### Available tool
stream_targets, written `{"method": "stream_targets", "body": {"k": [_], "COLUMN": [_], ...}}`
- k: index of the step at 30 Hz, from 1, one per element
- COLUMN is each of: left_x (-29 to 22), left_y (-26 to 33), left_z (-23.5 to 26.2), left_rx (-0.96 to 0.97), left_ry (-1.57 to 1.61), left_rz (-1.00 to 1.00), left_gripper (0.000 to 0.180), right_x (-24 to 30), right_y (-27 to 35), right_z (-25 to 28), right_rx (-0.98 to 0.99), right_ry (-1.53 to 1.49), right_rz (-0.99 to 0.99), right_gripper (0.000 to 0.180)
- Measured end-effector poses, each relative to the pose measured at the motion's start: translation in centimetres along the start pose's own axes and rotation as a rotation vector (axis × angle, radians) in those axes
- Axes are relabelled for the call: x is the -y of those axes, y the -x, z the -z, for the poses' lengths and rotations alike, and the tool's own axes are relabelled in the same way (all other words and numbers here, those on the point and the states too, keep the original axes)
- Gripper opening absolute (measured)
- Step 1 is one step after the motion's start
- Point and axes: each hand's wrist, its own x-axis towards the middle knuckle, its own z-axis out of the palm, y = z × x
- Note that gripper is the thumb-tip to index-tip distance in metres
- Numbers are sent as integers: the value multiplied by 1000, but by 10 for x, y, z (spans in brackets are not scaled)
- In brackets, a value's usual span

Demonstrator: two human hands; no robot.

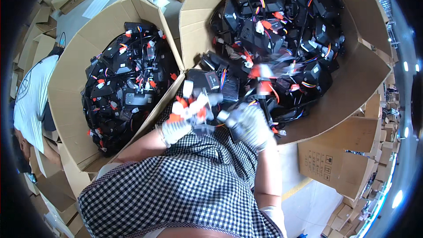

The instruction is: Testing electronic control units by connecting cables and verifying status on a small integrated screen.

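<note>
My left hand (176, 131), in a pale work glove, is closed around a bunch of red and white plug connectors (190, 109). Motion smears the connectors' edges. My right hand (252, 127), gloved too and blurred, is curled just to the right of them; a small pale plug end (224, 115) pokes out by its fingers, and what it grips is hard to make out. Just beyond both hands lie black boxy devices (205, 79) with coloured wires, at the near edge of a large open carton (198, 6). A red-and-white blurred piece (263, 72) shows above my right hand.
More black devices with wires and red plugs (121, 66) fill a second carton (66, 88) on the left. A person in a white shirt (35, 97) bends at far left. A printed cardboard box (339, 158) stands at right, before stacked cartons.
</note>
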Motion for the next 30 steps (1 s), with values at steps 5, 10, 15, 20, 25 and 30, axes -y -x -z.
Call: {"method": "stream_targets", "body": {"k": [5,10,15,20,25,30], "left_x": [0,-3,-3,-5,-7,-1], "left_y": [-20,-18,-9,6,13,9], "left_z": [-11,-24,-19,12,27,36], "left_rx": [-100,-119,-39,-74,-57,-9], "left_ry": [-186,-256,-17,173,114,66], "left_rz": [-29,-4,94,268,341,421], "left_gripper": [34,53,58,31,35,40], "right_x": [18,30,28,17,30,17], "right_y": [21,28,37,56,48,40], "right_z": [-55,-68,-66,-56,-23,-23], "right_rx": [249,95,58,-274,-335,-187], "right_ry": [325,370,212,-531,-1235,-900], "right_rz": [-80,-104,-127,-240,-721,-678], "right_gripper": [17,17,15,16,37,34]}}
